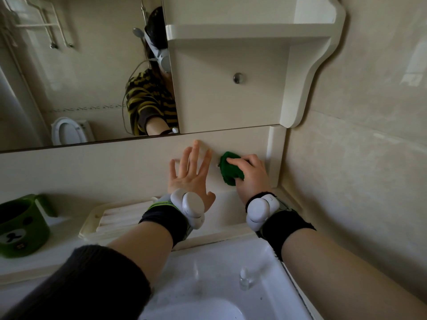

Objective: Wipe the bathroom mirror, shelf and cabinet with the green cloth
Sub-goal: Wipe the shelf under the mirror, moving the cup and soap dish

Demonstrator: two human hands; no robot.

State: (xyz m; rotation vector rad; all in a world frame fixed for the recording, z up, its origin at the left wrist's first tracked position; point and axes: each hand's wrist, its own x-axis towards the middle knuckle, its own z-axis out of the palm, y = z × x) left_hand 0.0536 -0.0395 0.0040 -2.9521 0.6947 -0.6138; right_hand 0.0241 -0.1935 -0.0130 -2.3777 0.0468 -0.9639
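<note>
**Green cloth (227, 172) pressed to the panel below mirror (80, 77) and cabinet (231, 105)**

Green cloth: dark green, bunched into a soft, rumpled wad. Gripped by the right hand (250, 179), fingers curled over its top. Pressed against the cream panel (115, 162), just below the cabinet's bottom edge and near the panel's right end.

Mirror: wide and flat, mounted left of the cabinet and meeting its side. Lower edge along the top of the same panel.

Cabinet: cream, door closed, one round metal knob (238, 77) near the middle of the door. Curved side bracket (307, 72) down its right.

Shelf (242, 32): cream, with a thick rounded front edge, directly above the cabinet door.
</note>
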